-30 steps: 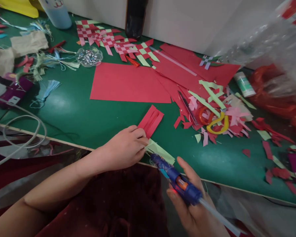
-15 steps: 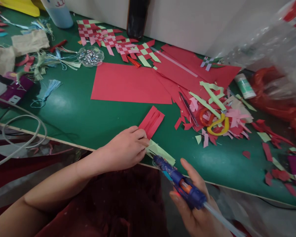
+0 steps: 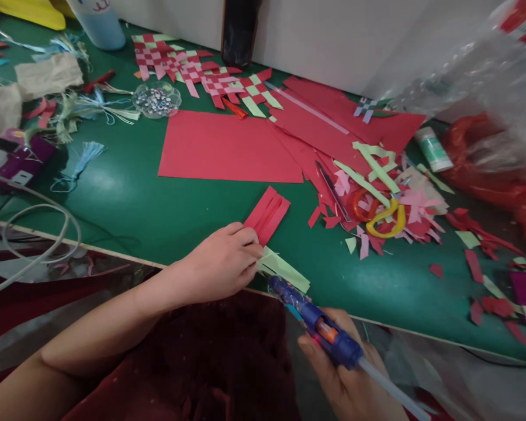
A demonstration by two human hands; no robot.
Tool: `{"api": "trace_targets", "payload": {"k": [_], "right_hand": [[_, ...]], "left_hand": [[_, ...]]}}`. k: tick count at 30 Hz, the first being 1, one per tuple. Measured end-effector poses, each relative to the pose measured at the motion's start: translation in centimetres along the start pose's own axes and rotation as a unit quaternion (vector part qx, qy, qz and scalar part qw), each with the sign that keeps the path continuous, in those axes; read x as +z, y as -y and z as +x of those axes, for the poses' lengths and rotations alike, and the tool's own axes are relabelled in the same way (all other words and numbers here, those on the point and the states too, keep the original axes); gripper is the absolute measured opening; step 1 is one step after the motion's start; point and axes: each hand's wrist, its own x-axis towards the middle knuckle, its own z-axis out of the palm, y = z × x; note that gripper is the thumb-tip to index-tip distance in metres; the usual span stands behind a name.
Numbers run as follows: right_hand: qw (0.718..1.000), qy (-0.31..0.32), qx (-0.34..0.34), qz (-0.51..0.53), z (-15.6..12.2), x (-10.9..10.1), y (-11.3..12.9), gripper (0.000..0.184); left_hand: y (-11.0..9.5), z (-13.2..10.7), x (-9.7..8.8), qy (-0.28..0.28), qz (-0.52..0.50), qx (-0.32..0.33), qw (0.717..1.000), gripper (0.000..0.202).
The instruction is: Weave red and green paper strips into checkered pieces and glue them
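My left hand point(image 3: 228, 260) is closed on folded paper strips near the table's front edge. Red strips point(image 3: 268, 215) stick out beyond its fingers, and pale green strips point(image 3: 284, 269) slant to the right below them; the join is hidden under the fingers. My right hand point(image 3: 346, 356) grips a blue hot glue gun point(image 3: 319, 324), a clear glue stick point(image 3: 392, 387) coming out of its back end. The gun's nozzle end points at the green strips, close to my left fingers. Whether the tip touches them I cannot tell.
A red paper sheet point(image 3: 228, 146) lies ahead on the green table point(image 3: 193, 210). Yellow-handled scissors point(image 3: 388, 221) rest among paper scraps at right. Behind are woven paper pieces point(image 3: 188, 67), a dish of small beads point(image 3: 156, 100) and a phone point(image 3: 239, 32). A white cable point(image 3: 39, 204) loops at left.
The fingers of my right hand, spread half a second ago, have curled in around the glue gun. The whole view has shifted slightly; my left hand keeps its hold.
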Motion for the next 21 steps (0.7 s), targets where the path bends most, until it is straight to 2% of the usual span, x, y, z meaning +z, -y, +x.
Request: {"api": "trace_targets", "payload": {"k": [8, 15, 21], "right_hand": [[0.999, -0.014, 0.043, 0.021, -0.3, 0.48, -0.31, 0.022], [0.995, 0.034, 0.066, 0.062, -0.84, -0.3, -0.54, 0.02], [0.993, 0.021, 0.09, 0.079, -0.68, -0.29, -0.06, 0.02]], "left_hand": [[0.03, -0.03, 0.04, -0.002, -0.002, 0.001, 1.0, 0.023], [0.1, 0.11, -0.04, 0.008, 0.001, -0.005, 1.0, 0.023], [0.09, 0.05, -0.01, 0.0, -0.001, -0.003, 1.0, 0.023]]}}
